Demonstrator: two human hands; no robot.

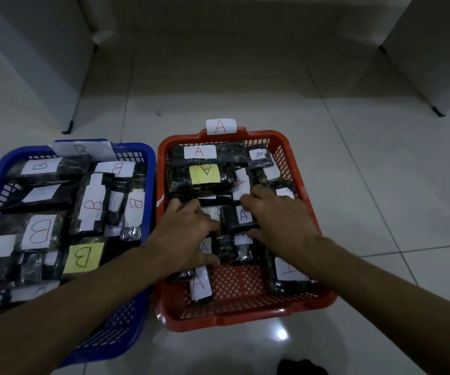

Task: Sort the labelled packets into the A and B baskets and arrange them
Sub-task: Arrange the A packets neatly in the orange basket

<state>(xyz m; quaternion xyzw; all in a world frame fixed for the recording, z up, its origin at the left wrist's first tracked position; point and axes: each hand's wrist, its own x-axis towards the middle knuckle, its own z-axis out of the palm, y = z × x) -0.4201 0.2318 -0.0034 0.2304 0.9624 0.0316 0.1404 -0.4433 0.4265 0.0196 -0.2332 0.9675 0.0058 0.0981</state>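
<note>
Head view: arranging is judged to be in hand, no loose packets being seen on the floor. Both hands are laid inside the red A basket (pixel 303 169), centre frame. Left hand (pixel 188 234) fingers are spread across A packets (pixel 241 216); right hand (pixel 280 220) is pressed flat, nothing gripped. Straightening of rows is required next. Blue B basket (pixel 148 158), at left, is filled.

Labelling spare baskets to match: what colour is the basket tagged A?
Orange-red basket, clearest in the head view.
</note>
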